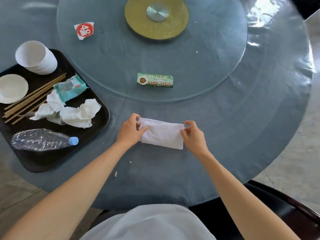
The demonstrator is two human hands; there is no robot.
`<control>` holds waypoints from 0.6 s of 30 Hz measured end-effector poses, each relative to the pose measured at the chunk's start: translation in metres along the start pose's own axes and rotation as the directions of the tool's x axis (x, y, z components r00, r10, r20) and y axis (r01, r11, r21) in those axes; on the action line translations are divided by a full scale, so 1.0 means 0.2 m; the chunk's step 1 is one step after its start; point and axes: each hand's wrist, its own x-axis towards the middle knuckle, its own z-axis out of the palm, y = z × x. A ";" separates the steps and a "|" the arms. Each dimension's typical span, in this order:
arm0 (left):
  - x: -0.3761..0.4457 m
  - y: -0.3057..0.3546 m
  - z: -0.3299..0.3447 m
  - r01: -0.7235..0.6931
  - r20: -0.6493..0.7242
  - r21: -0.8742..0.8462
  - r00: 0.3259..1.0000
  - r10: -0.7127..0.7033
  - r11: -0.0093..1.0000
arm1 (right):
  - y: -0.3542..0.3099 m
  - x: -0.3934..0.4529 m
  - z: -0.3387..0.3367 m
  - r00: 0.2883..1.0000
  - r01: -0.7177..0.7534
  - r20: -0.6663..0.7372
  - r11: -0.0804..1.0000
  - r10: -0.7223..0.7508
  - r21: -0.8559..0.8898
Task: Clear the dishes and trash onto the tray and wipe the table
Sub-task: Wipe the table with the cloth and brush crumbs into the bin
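A folded white tissue [162,134] lies on the blue table [225,127] in front of me. My left hand [130,130] pinches its left end and my right hand [193,135] pinches its right end. At the left, the black tray [97,122] carries stacked white cups [35,57], a white dish [12,88], several chopsticks [32,97], a teal wipe packet [70,87], crumpled tissues [76,113] and a crushed plastic bottle [43,139]. A red and white wrapper scrap [84,30] and a green paper wrapper [155,80] lie on the glass turntable [207,66].
Small crumbs [115,174] lie on the table near its front edge. The turntable has a gold hub [138,19] at its centre. A dark chair [280,205] stands at the lower right, beside the table edge.
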 end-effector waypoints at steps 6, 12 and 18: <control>-0.09 0.02 0.18 -0.362 -0.159 0.424 0.873 0.462 0.830 | 0.01 -0.09 0.21 0.922 0.270 -0.157 0.879 -0.354 -0.393; -0.04 -0.12 0.23 -0.361 0.272 0.601 0.931 0.243 0.713 | 0.21 -0.11 0.29 0.953 0.304 0.173 0.782 -0.249 -0.544; 0.07 -0.03 0.10 -0.396 0.295 0.483 0.913 0.281 0.781 | 0.13 -0.07 0.20 0.953 0.294 0.059 0.853 -0.298 -0.432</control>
